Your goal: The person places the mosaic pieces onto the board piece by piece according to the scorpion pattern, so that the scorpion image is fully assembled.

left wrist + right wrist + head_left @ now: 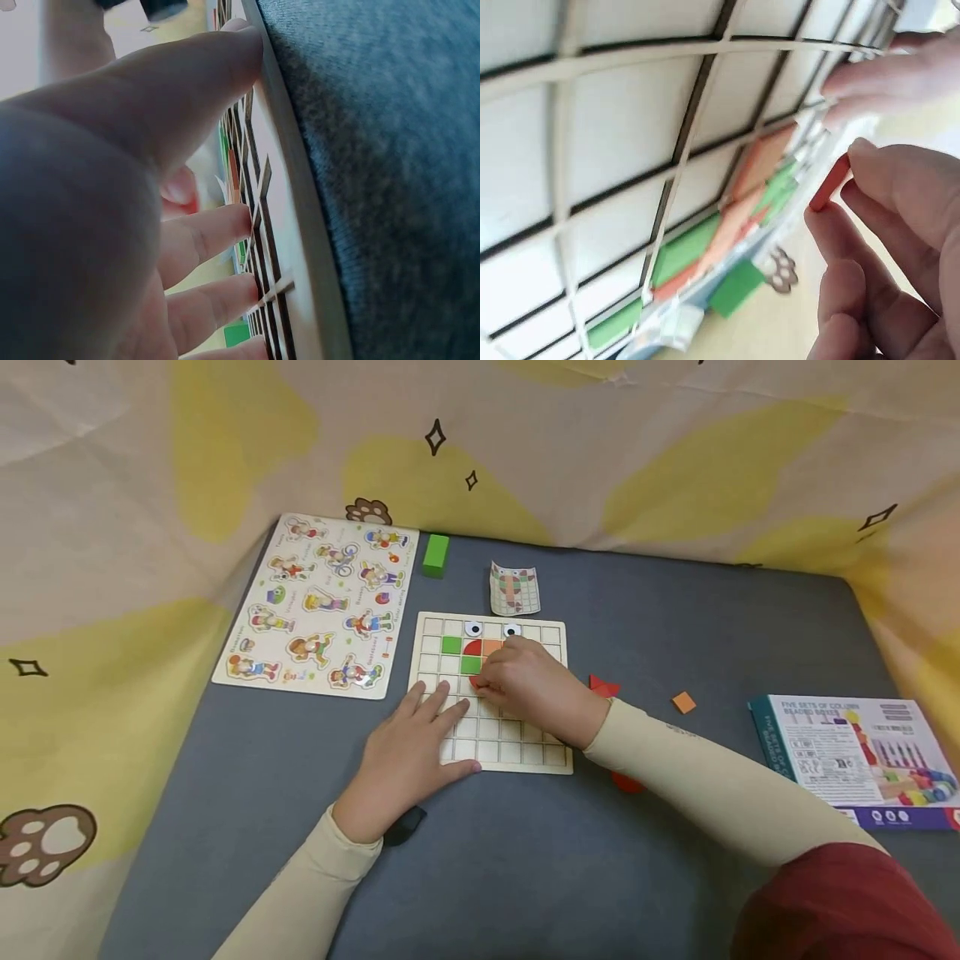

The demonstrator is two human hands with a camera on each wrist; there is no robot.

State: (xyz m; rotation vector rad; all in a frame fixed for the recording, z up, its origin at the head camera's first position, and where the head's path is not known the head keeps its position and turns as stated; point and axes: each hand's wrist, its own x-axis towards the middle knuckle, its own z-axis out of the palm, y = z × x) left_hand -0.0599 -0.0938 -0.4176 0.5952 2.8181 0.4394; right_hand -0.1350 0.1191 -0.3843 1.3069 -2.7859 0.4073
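A wooden grid board (510, 751) lies flat on the table, with green squares (452, 645), a red piece (472, 647), an orange square (491, 647) and two googly-eye pieces (473, 628) in its upper cells. My left hand (405, 756) rests on the board's lower left side, its fingers spread over the cells and the thumb at the near edge. Over the middle of the grid, my right hand (536, 689) pinches a small red piece (830, 184) between thumb and fingertips. That hand covers part of the upper right cells.
Behind the board lie a small pattern card (514, 590) and a green block (435, 556). A picture puzzle board (315, 606) is at the left. Loose red pieces (602, 685), an orange square tile (683, 702) and a boxed bead set (855, 760) lie to the right.
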